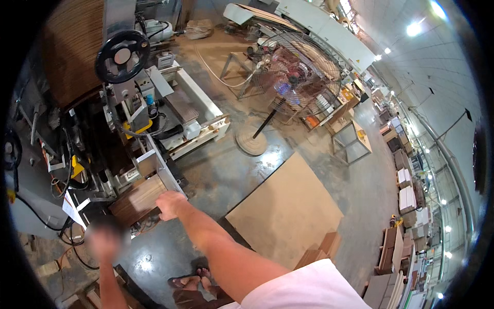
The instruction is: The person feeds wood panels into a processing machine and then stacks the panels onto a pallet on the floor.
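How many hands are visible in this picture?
2. The right hand is at the right edge of the wood-grained board; the left hand, blurred, is lower left of it. Others may be hidden.

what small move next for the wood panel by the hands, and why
Perhaps square the wood panel against the metal strip: its right end lies beside that strip, and the right hand is at its near right corner. The left hand is blurred, so its grip cannot be told.

Brn wood-grain board [138, 199], lying flat, slanted in view, R end nr R hand [169, 205].
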Demonstrator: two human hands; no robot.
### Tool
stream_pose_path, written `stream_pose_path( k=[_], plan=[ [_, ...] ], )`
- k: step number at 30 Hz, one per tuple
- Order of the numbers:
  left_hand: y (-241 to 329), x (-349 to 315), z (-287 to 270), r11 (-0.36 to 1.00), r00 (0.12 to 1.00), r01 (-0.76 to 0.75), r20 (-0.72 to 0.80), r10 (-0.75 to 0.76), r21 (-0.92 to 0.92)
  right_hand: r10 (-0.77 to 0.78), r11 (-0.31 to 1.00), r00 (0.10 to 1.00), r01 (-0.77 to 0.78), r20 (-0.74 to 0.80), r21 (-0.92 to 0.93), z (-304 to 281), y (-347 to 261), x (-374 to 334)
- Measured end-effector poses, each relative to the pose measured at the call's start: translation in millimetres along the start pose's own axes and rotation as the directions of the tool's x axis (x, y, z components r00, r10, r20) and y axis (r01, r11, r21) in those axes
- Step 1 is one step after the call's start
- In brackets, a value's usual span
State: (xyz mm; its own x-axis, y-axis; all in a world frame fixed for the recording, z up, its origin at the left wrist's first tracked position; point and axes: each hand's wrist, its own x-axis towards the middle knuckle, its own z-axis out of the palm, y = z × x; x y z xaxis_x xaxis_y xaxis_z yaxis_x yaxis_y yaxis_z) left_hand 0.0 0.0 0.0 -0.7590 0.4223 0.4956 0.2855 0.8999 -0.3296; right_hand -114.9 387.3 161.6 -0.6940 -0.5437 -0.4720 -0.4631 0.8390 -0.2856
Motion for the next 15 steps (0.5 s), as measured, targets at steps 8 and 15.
stream_pose_path(
  k=[8, 15],
  plan=[
    [3.8, -24.2, 18.1, 0.993, 0.989, 0.107, 0.098, -0.112, 0.059, 0.007, 1.0, 1.0, -0.007, -0.03, 0.0, 5.7, 2.8, 5.2],
    [31.2, 70.3, -66.4, 0.802, 0.718, 0.578, 0.561, -0.412, -0.151, 0.116, 0.991, 0.99, -0.11, 0.076, -0.071, -18.9, -2.4, -4.1]
  ],
)
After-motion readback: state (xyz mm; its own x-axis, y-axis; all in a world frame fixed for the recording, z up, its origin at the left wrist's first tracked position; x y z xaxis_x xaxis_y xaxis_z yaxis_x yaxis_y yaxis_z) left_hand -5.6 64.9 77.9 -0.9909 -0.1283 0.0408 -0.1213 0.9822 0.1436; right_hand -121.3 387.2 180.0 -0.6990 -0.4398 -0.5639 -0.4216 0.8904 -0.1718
